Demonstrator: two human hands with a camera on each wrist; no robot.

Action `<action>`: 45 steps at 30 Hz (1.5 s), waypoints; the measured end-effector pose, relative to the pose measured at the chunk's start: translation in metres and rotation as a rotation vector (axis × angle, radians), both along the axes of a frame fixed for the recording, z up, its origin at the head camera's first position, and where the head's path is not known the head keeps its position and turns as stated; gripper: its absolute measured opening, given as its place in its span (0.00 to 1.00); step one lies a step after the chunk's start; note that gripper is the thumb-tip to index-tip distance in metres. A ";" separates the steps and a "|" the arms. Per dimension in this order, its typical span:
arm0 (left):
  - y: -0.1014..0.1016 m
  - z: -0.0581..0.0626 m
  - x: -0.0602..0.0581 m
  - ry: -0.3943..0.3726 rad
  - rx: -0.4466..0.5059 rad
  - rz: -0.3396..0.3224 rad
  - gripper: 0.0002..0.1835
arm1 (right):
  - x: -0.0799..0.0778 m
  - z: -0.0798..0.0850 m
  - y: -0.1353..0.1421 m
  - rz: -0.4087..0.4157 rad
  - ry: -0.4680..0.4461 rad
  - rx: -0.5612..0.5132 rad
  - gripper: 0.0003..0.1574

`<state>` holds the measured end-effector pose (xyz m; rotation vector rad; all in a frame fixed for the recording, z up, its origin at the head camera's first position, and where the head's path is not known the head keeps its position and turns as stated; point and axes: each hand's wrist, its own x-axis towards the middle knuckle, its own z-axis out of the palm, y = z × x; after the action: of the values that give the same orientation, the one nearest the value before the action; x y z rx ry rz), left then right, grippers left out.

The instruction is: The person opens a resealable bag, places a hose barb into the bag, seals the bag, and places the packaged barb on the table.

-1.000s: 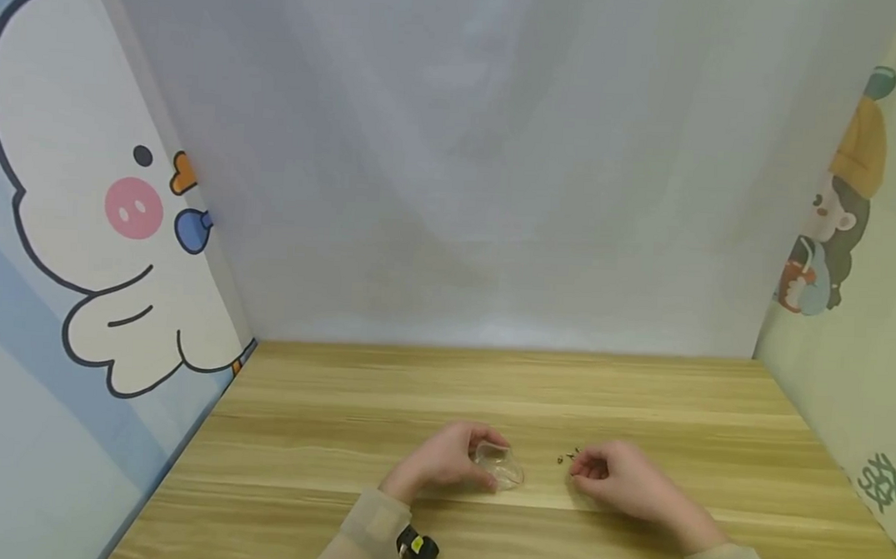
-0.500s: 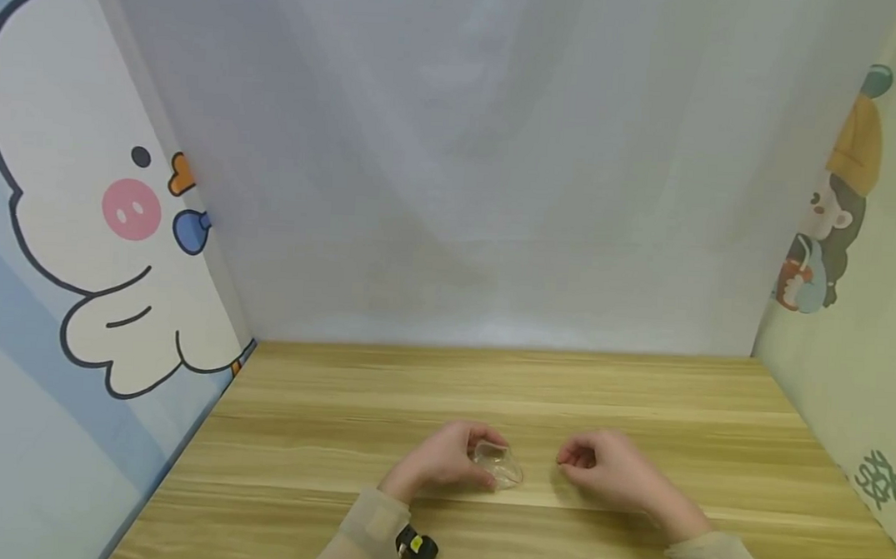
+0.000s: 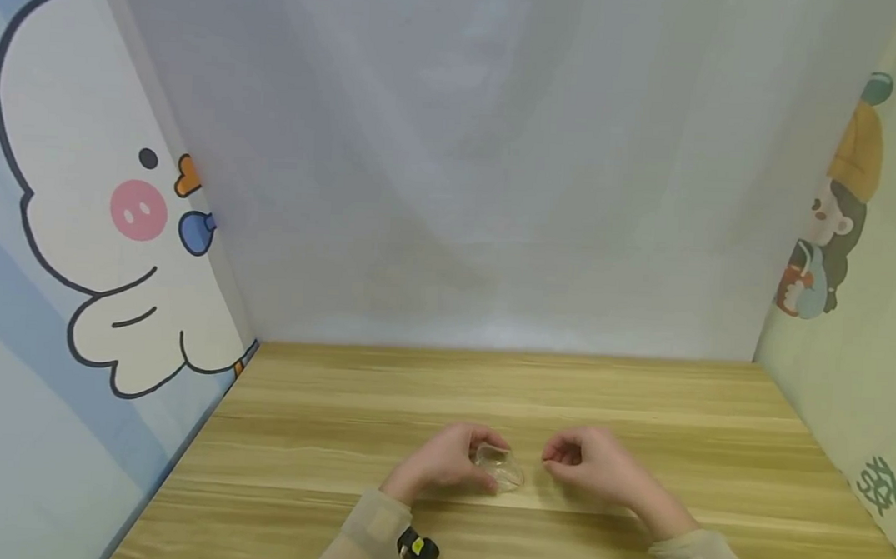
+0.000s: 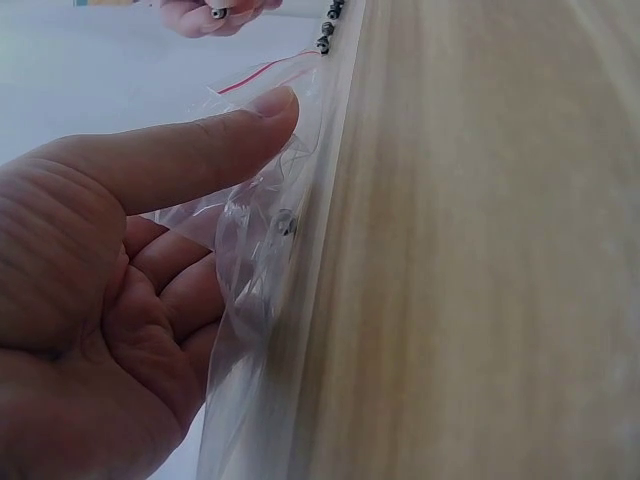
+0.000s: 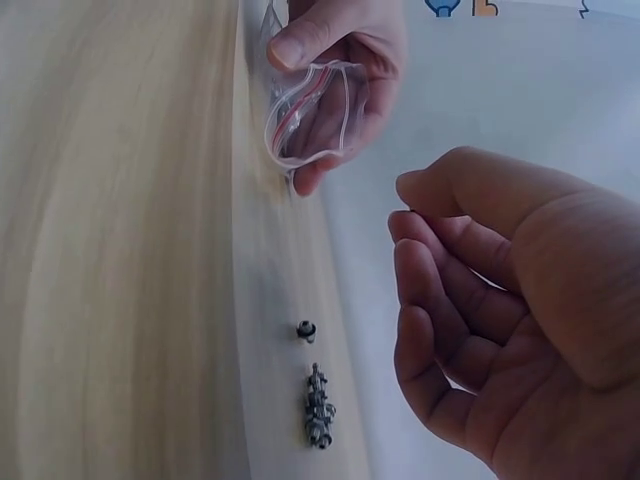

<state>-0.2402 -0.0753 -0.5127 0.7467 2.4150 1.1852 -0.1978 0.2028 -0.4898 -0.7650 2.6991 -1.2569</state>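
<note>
My left hand [image 3: 451, 459] holds a clear zip-lock bag [image 3: 500, 469] with a red seal line, thumb on one side and fingers on the other. The bag's mouth gapes toward my right hand [image 3: 597, 465] in the right wrist view. Inside the bag, a small metal piece [image 4: 287, 222] shows through the plastic. Thumb and fingertips of my right hand pinch a tiny dark metal piece [image 4: 218, 12], apart from the bag and above the table. Several small metal screw-like pieces [image 5: 319, 410] lie clustered on the table, with a single one [image 5: 306, 330] nearer the bag.
A wood-grain table [image 3: 323, 391] lies under both hands. Behind it hangs a pale grey backdrop [image 3: 452, 188]. Cartoon-printed panels stand at the left [image 3: 68, 213] and right [image 3: 827, 371]. My right hand hides the loose pieces in the head view.
My right hand has moved left from beside the loose metal pieces toward the bag's mouth, with a tiny piece pinched in its fingertips. My left hand and the bag have stayed in place.
</note>
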 end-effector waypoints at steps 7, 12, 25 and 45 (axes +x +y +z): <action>0.000 -0.001 0.000 -0.007 0.011 -0.005 0.28 | -0.004 -0.005 -0.012 0.011 0.005 -0.009 0.03; 0.001 -0.003 -0.001 -0.014 0.003 0.003 0.28 | -0.004 -0.009 -0.026 0.040 -0.003 -0.034 0.03; 0.000 -0.005 0.000 -0.015 -0.008 0.001 0.28 | 0.004 -0.013 -0.039 -0.003 0.042 -0.078 0.02; 0.000 0.002 0.001 -0.004 -0.016 0.010 0.28 | 0.004 -0.017 -0.049 -0.089 0.047 -0.038 0.04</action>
<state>-0.2396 -0.0753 -0.5111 0.7270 2.4246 1.1690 -0.1940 0.1534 -0.5069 -0.6941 2.7837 -1.3290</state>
